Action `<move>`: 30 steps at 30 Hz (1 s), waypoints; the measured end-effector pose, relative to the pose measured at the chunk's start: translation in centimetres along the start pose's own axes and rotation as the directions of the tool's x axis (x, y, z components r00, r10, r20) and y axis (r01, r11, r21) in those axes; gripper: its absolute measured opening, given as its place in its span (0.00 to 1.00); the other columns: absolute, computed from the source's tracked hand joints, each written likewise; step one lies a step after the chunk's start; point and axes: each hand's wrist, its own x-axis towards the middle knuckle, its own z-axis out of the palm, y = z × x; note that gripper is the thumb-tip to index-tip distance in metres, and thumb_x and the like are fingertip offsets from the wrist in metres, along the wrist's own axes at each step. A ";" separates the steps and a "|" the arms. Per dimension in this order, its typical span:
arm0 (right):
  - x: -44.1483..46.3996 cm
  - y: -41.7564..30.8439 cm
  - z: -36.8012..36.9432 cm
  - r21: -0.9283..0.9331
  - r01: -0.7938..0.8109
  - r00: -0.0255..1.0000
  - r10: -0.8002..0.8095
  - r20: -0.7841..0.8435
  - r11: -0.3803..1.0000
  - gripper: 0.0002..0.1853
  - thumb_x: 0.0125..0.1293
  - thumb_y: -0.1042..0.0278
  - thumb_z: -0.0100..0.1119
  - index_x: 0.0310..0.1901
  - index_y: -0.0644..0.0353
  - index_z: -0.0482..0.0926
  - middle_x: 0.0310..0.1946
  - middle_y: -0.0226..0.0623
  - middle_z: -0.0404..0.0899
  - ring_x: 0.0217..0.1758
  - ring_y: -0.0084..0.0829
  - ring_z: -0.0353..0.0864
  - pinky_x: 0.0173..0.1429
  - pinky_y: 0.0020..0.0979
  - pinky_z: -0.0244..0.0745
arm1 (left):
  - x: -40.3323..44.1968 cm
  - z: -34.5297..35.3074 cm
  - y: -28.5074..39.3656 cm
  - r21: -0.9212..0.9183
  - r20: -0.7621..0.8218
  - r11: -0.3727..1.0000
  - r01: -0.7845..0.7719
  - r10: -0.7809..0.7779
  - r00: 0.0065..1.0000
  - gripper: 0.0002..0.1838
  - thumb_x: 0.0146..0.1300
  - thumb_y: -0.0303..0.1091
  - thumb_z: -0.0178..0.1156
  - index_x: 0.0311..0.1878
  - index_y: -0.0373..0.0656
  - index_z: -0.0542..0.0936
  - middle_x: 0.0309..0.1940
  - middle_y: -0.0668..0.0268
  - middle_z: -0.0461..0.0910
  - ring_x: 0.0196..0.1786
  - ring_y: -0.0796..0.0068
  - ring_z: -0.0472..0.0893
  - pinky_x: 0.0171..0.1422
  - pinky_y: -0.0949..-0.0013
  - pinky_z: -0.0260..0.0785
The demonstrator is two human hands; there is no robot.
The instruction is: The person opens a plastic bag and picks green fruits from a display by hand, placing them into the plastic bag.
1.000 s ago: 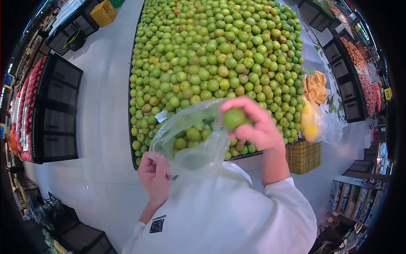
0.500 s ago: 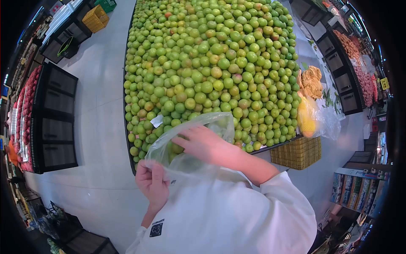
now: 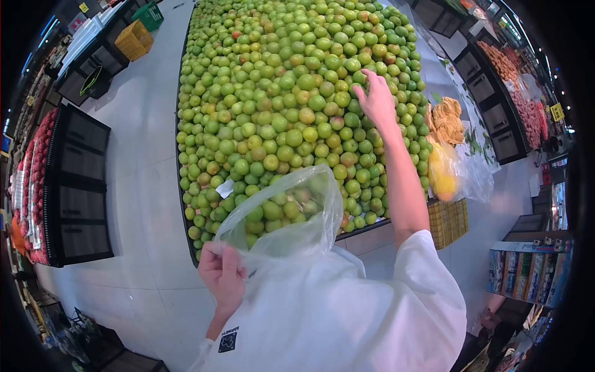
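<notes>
A wide heap of round green fruit [image 3: 266,105], some tinged yellow or red, looks like plums and fills the display in front of me. My left hand [image 3: 223,270] is closed on the rim of a clear plastic bag [image 3: 328,214], whose mouth gapes over the near edge of the heap. Green fruit shows through the film; how much of it lies inside the bag I cannot tell. Over the right part of the heap, my right hand [image 3: 377,99] reaches out with thumb and fingers apart, just at the fruit and holding none.
Right of the heap lie an orange-brown cloth [image 3: 447,121] and a yellow item in clear plastic [image 3: 442,173]. A yellow crate [image 3: 449,223] stands below them. Black cabinets [image 3: 80,186] flank the left aisle, with an orange crate [image 3: 134,41] farther off.
My right hand has left the bag's mouth and stretched forward and right over the fruit. My left hand stays on the bag's rim. The view has shifted slightly.
</notes>
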 end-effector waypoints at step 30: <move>2.3 -0.2 0.1 -0.144 -0.117 0.954 0.152 0.258 0.983 0.39 0.51 0.61 0.73 0.63 0.59 0.63 0.51 0.54 0.77 0.53 0.51 0.78 0.55 0.45 0.76 | 0.2 0.2 0.0 -0.006 -0.011 1.000 -0.014 0.014 1.000 0.04 0.70 0.27 0.56 0.39 0.42 0.71 0.20 0.73 0.71 0.18 0.88 0.67 0.21 0.81 0.59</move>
